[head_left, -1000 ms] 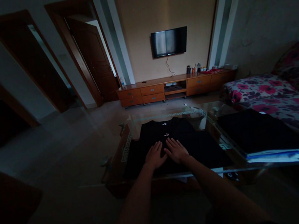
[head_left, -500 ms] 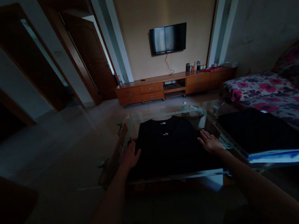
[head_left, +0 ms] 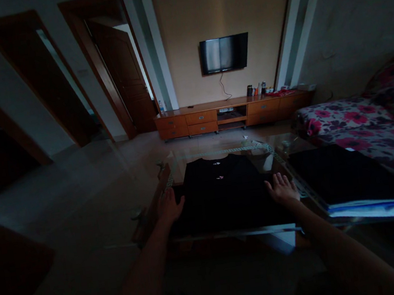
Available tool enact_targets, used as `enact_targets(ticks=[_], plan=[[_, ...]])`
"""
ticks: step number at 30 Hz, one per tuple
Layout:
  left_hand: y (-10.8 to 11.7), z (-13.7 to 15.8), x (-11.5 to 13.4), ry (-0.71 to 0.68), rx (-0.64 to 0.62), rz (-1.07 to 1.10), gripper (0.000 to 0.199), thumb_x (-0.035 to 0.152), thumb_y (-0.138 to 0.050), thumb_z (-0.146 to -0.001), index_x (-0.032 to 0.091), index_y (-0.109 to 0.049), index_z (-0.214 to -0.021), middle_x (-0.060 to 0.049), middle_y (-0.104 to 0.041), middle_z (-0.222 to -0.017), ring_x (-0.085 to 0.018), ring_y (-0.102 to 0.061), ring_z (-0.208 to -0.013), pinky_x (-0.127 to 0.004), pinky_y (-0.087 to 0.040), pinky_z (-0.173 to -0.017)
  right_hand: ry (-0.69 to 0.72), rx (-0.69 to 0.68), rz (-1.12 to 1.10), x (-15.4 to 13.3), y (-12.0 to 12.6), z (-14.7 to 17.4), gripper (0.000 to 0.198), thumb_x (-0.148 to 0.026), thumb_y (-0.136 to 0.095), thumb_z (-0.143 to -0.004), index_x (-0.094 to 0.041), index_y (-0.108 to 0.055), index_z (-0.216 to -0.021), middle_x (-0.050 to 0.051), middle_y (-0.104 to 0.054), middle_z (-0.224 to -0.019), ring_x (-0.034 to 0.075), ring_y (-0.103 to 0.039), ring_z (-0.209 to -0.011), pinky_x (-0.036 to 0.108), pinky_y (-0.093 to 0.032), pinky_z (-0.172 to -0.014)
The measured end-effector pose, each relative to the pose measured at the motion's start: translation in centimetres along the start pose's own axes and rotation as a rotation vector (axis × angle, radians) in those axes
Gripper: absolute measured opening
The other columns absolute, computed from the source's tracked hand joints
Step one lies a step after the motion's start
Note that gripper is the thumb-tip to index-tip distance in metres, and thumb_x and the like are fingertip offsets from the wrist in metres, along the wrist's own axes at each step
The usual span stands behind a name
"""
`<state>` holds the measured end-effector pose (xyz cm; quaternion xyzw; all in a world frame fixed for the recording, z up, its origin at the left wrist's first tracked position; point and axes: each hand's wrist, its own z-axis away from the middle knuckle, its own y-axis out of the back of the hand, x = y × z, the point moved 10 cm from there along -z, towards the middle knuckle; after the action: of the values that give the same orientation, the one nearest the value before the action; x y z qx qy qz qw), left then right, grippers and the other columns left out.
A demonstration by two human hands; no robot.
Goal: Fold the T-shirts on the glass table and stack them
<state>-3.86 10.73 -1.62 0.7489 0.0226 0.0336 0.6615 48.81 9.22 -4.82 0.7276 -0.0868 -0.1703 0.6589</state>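
Observation:
A black T-shirt [head_left: 225, 197] lies spread flat on the glass table [head_left: 244, 146], its neckline toward the far side and a small print on the chest. My left hand [head_left: 170, 206] rests flat at the shirt's left side, fingers stretched forward and thumb apart. On the opposite side, my right hand [head_left: 283, 188] lies with spread fingers at the shirt's right sleeve area. Neither hand grips anything. The dim light hides the shirt's folds and lower outline.
To the right, a dark stack of folded clothes [head_left: 345, 171] sits on the table, white and blue layers showing at its near edge. Beyond it stands a flowered sofa [head_left: 345, 116]. A wooden TV cabinet [head_left: 200, 118] runs along the far wall under a television [head_left: 224, 53].
My right hand has shifted slightly outward to the right, its fingers now more spread. The left hand has moved slightly left. The camera view has shifted a little.

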Motion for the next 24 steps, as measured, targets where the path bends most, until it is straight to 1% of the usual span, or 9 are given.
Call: enact_targets(ticks=[2, 4, 7, 9, 12, 15, 20, 22, 24], plan=[[1.6, 0.7, 1.9, -0.049, 0.092, -0.001, 0.072, 0.049, -0.027, -0.101, 0.006, -0.031, -0.158, -0.017, -0.028, -0.165, -0.028, -0.020, -0.156, -0.047, -0.009, -0.127, 0.029, 0.101, 0.028, -1.8, 1.4, 0.9, 0.078, -0.054, -0.019, -0.102, -0.003, -0.034, -0.158, 0.017, -0.022, -0.168, 0.030, -0.015, -0.156, 0.049, -0.009, -0.126], [2.8, 1.8, 5.4, -0.171, 0.146, 0.034, 0.068, 0.046, -0.024, -0.102, 0.008, -0.030, -0.159, -0.015, -0.028, -0.166, -0.025, -0.018, -0.156, -0.045, -0.009, -0.128, 0.145, 0.156, 0.031, -5.7, 2.3, 2.6, 0.075, -0.051, -0.020, -0.102, -0.002, -0.034, -0.157, 0.017, -0.017, -0.168, 0.029, -0.011, -0.157, 0.048, -0.006, -0.126], [2.4, 4.1, 12.0, -0.389, 0.091, 0.112, 0.067, 0.048, -0.024, -0.103, 0.013, -0.029, -0.160, -0.010, -0.029, -0.167, -0.023, -0.020, -0.156, -0.042, -0.014, -0.128, 0.438, 0.053, -0.056, -13.8, 1.7, 6.7, 0.074, -0.054, -0.021, -0.102, -0.007, -0.032, -0.160, 0.012, -0.015, -0.169, 0.026, -0.009, -0.157, 0.044, -0.005, -0.127], [1.4, 5.5, 15.4, -0.489, 0.025, 0.155, 0.068, 0.050, -0.028, -0.103, 0.016, -0.028, -0.161, -0.009, -0.027, -0.167, -0.023, -0.020, -0.156, -0.043, -0.018, -0.127, 0.612, -0.046, -0.132, -18.2, 0.9, 9.9, 0.077, -0.059, -0.021, -0.102, -0.010, -0.029, -0.161, 0.010, -0.014, -0.169, 0.025, -0.010, -0.157, 0.043, -0.007, -0.127], [-0.3, 6.7, 17.3, -0.540, -0.054, 0.180, 0.067, 0.052, -0.031, -0.102, 0.019, -0.028, -0.161, -0.007, -0.025, -0.168, -0.023, -0.020, -0.156, -0.044, -0.021, -0.126, 0.658, -0.138, -0.153, -20.2, -0.1, 12.0, 0.079, -0.063, -0.020, -0.101, -0.012, -0.027, -0.162, 0.010, -0.015, -0.169, 0.025, -0.011, -0.157, 0.045, -0.008, -0.127], [-0.9, 6.5, 15.7, -0.495, -0.063, 0.177, 0.068, 0.052, -0.032, -0.102, 0.019, -0.027, -0.161, -0.008, -0.024, -0.168, -0.023, -0.020, -0.156, -0.044, -0.020, -0.127, 0.562, -0.167, -0.111, -17.4, -0.7, 10.7, 0.078, -0.062, -0.021, -0.102, -0.013, -0.026, -0.162, 0.010, -0.013, -0.170, 0.025, -0.009, -0.157, 0.045, -0.007, -0.127], [-0.2, 5.4, 10.1, -0.398, -0.046, 0.132, 0.068, 0.055, -0.032, -0.102, 0.020, -0.029, -0.161, -0.007, -0.023, -0.169, -0.024, -0.019, -0.156, -0.045, -0.018, -0.127, 0.362, -0.089, -0.024, -7.1, 0.0, 6.4, 0.073, -0.057, -0.027, -0.102, -0.018, -0.024, -0.163, 0.008, -0.011, -0.170, 0.025, -0.008, -0.157, 0.048, -0.008, -0.127], [-0.2, 4.9, 7.5, -0.329, -0.045, 0.107, 0.068, 0.054, -0.031, -0.102, 0.019, -0.030, -0.160, -0.008, -0.024, -0.168, -0.025, -0.019, -0.156, -0.045, -0.018, -0.126, 0.318, -0.069, -0.023, -3.3, 0.2, 5.3, 0.070, -0.054, -0.028, -0.101, -0.019, -0.027, -0.162, 0.008, -0.017, -0.170, 0.026, -0.011, -0.157, 0.050, -0.012, -0.126], [-0.3, 4.5, 5.4, -0.281, -0.032, 0.087, 0.069, 0.053, -0.031, -0.101, 0.017, -0.031, -0.160, -0.009, -0.023, -0.168, -0.025, -0.018, -0.156, -0.045, -0.017, -0.126, 0.315, -0.071, -0.039, -0.9, 0.1, 4.6, 0.069, -0.053, -0.027, -0.101, -0.019, -0.031, -0.161, 0.010, -0.024, -0.168, 0.027, -0.016, -0.156, 0.050, -0.016, -0.125]])
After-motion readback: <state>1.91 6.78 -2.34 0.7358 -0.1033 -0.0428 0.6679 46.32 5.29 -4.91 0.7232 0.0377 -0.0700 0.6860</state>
